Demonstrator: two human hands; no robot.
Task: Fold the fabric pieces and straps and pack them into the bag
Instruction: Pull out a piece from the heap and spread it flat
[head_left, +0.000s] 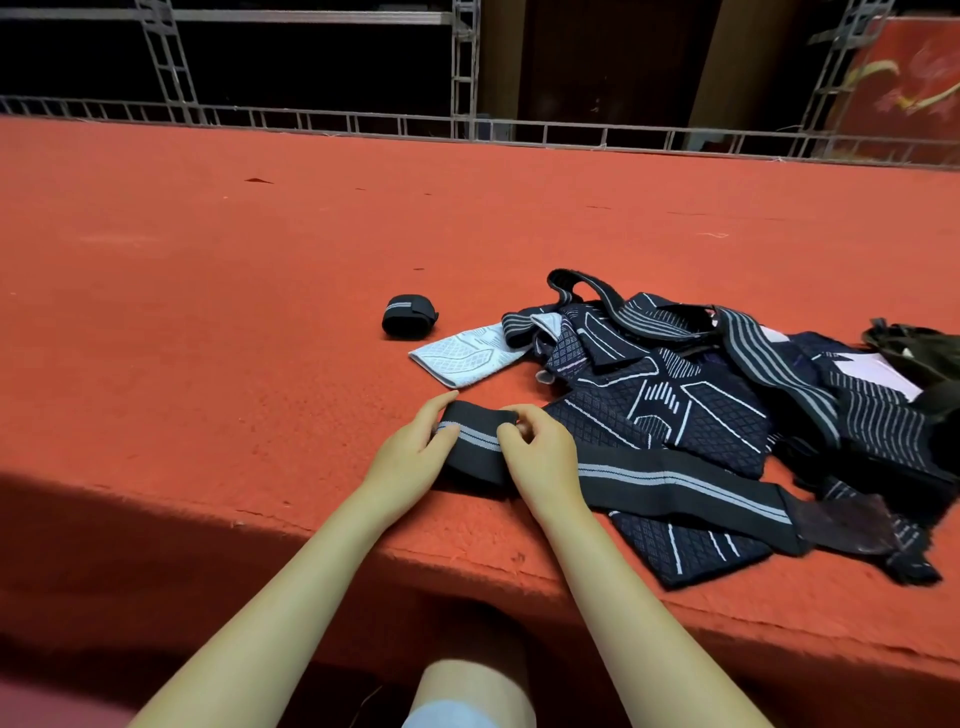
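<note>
Your knee sits lowest in the head view, below the red carpeted platform. Your left hand grips the folded end of a black strap with curled fingers; your right hand pinches its fold. Beyond lie a rolled strap, a white piece, patterned dark fabrics and, far right, a dark bag.

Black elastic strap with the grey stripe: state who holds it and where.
Both hands hold the black elastic strap with grey stripes at its rolled-up end: left hand on the roll's left side, right hand pinching its right side.
</note>
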